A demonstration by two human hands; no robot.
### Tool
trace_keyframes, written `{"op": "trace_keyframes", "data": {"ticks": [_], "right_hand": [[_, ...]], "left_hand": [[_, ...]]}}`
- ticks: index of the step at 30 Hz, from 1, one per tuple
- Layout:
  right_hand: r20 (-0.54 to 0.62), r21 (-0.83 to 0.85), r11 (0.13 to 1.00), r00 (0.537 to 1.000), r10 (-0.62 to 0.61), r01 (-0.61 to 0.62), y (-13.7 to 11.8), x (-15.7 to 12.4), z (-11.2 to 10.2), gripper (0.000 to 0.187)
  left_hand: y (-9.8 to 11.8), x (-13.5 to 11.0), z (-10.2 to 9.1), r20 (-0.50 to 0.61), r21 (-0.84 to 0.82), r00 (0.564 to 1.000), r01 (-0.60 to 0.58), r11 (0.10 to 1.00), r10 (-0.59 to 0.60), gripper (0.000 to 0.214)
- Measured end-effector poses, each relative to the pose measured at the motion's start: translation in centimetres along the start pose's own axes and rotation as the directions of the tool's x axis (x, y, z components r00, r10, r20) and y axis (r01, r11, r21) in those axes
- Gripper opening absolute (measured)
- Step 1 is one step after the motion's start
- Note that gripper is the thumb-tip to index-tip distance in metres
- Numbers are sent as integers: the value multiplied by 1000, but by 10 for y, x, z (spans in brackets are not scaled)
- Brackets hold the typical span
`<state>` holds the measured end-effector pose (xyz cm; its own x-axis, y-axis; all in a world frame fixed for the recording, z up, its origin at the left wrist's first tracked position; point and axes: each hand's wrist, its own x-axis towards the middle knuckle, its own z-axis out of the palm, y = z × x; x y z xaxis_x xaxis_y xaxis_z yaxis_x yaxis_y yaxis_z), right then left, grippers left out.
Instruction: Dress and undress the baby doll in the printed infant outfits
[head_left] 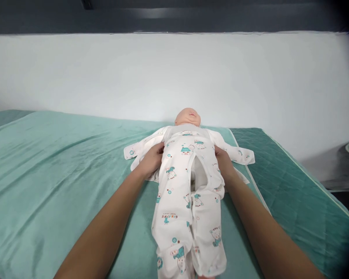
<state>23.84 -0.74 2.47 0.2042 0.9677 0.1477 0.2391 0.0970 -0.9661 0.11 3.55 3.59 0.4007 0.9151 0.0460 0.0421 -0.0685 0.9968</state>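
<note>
A baby doll [187, 117] lies on its back, head toward the wall and feet toward me. White printed baby pants [176, 170] with an open crotch cover its body from chest to lower legs. A white baby top [157, 135] shows at the shoulders, its sleeves spread to both sides. My left hand [153, 158] is closed on the left edge of the pants, fingertips partly hidden by the cloth. At the opposite edge, my right hand [223, 161] grips the pants too; most of its fingers are behind the fabric. A bit of the doll's foot shows at the bottom.
A light green sheet [75, 174] with wrinkles covers the bed. To the right lies a darker green quilted cover [287, 186] with a pale edging. The white wall [163, 77] rises directly behind the doll's head. Dark objects stand at the far right edge.
</note>
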Motion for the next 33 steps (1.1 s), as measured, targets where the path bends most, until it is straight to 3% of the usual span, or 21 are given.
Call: {"op": "trace_keyframes", "data": {"ticks": [5,10,13,20,29,33], "right_hand": [[54,6,999,997,-54,54,3,0,0,26],[36,0,997,997,-71,71,2,1,0,29],[17,1,998,998,-64,64,3,2,0,28],[32,8,999,999,-33,33,7,3,-1,23],[-2,-89,994,998,-63,63,15,4,1,30],[-3,-140,987,997,-76,75,18,5,2,32]], "left_hand": [[5,-4,-3,-9,158,993,-118,980,121,36],[0,-1,-1,17,60,994,-106,993,105,39],[-3,2,0,-30,11,997,-74,997,75,37],[-7,8,-2,-156,189,977,-112,976,142,34],[-8,6,-1,-109,301,945,-263,917,307,36],[-11,7,1,-114,272,945,-268,924,308,37]]}}
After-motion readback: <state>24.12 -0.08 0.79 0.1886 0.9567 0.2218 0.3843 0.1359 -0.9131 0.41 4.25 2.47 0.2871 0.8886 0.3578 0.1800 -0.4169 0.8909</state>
